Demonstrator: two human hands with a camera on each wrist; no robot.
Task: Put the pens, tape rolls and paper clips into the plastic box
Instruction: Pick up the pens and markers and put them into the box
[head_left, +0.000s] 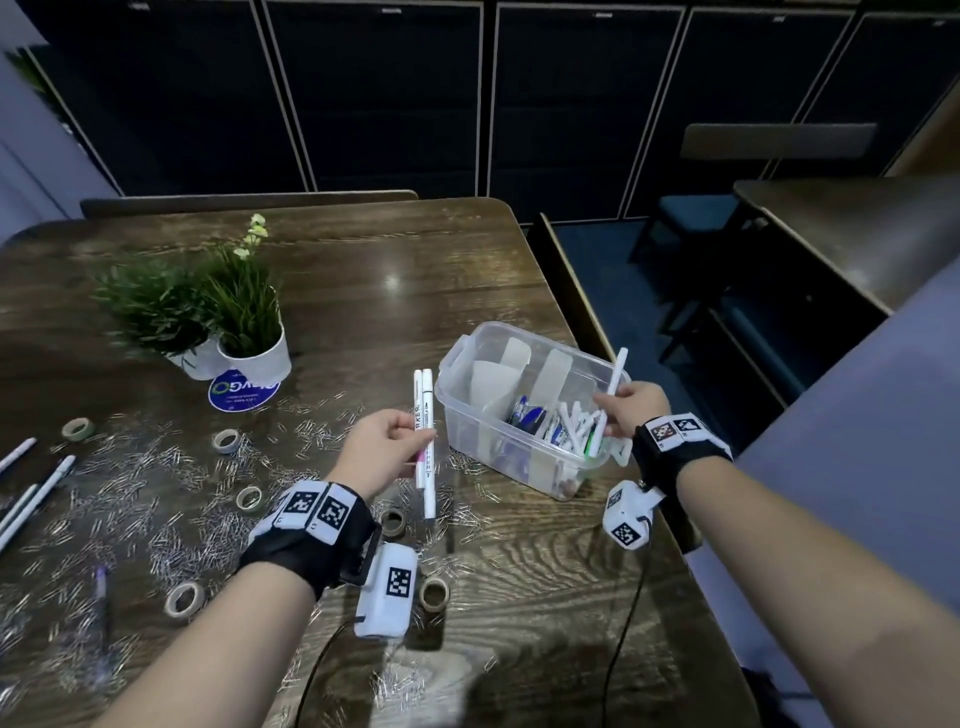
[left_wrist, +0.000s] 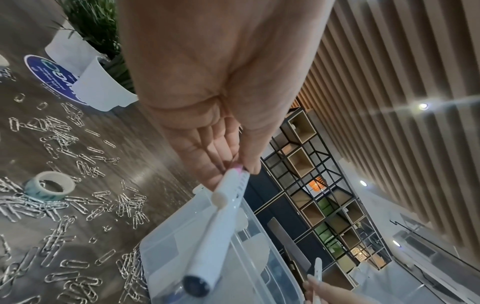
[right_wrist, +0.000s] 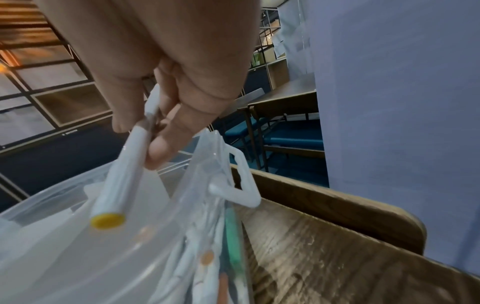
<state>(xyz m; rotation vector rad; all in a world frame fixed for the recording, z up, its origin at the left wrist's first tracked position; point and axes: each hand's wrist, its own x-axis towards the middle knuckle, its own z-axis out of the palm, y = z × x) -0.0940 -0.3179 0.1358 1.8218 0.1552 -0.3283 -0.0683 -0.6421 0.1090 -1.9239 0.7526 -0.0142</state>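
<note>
clear plastic box (head_left: 457, 410) sits at 3 o'clock on the wooden worktop (head_left: 545, 571), right end compartment already stacked with pens.

pen step is in hand. right hand (head_left: 631, 410) is over the box's 3 o'clock end, thumb and fingers pinched on one white pen (head_left: 616, 375), which tilts up and away; its yellow end cap points down into the box in the right wrist view. left hand (head_left: 382, 449) hovers just at 9 o'clock of the box, grip closed on two white markers (head_left: 426, 431) held side by side, roughly upright, not yet over the rim.

still out on the worktop: more pens (head_left: 36, 493) at the 9 o'clock edge, several tape rolls (head_left: 183, 598) from centre to 9 o'clock, paper clips (head_left: 156, 467) scattered nearly everywhere. two potted plants (head_left: 228, 322) at 11 o'clock, not part of the job.

judgement: early in the task. next move likely: lower the right pen's cap end into the pen compartment and let go, then bring the left pair over the rim. watch the pen doesn't bridge the divider.
</note>
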